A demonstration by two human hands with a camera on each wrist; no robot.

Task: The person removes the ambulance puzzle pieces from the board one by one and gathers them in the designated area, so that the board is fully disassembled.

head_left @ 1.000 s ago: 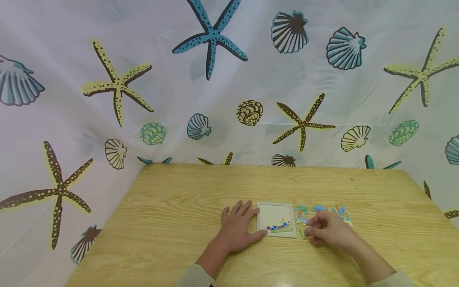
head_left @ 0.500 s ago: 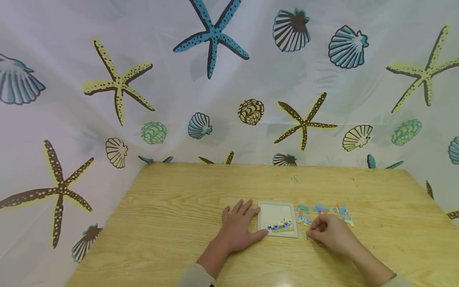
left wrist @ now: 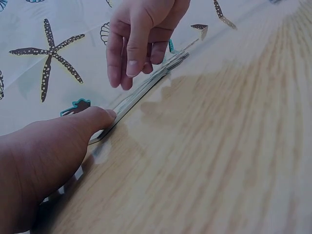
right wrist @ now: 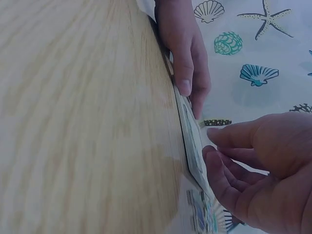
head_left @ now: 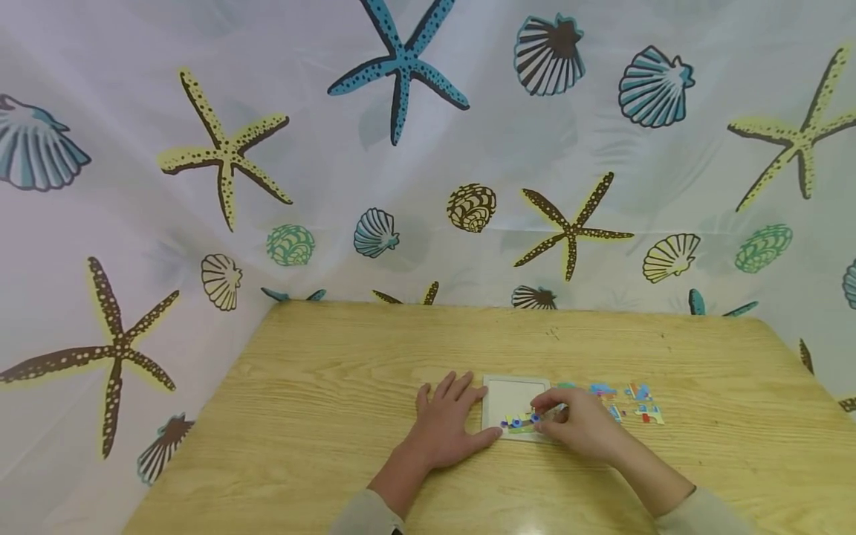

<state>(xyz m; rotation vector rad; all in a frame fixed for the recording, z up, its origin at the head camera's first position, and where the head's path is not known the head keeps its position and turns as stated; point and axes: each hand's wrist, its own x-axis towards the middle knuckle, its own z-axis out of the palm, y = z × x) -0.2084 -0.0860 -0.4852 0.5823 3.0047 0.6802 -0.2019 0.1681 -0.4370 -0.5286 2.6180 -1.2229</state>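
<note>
A square, light puzzle tray [head_left: 511,395] lies on the wooden table. Along its lower edge sit puzzle pieces with a train picture [head_left: 518,423]. My left hand [head_left: 443,429] rests with spread fingers at the tray's left side, its thumb on the lower left corner. The right hand [head_left: 580,425] is over the tray's right part, its thumb and forefinger close to the train's right end. In the right wrist view the right thumb [right wrist: 217,134] and forefinger come near each other; I cannot tell whether a piece is between them.
Several loose puzzle pieces [head_left: 638,392] in blue, green and red lie right of the tray, some partly behind the right hand. The wooden table [head_left: 321,371] extends around them. Behind it hangs a white curtain [head_left: 428,275] printed with starfish and shells.
The right hand has moved left from the loose pieces by a green piece to over the tray's right side. The left hand has stayed in place. The head view has shifted slightly.
</note>
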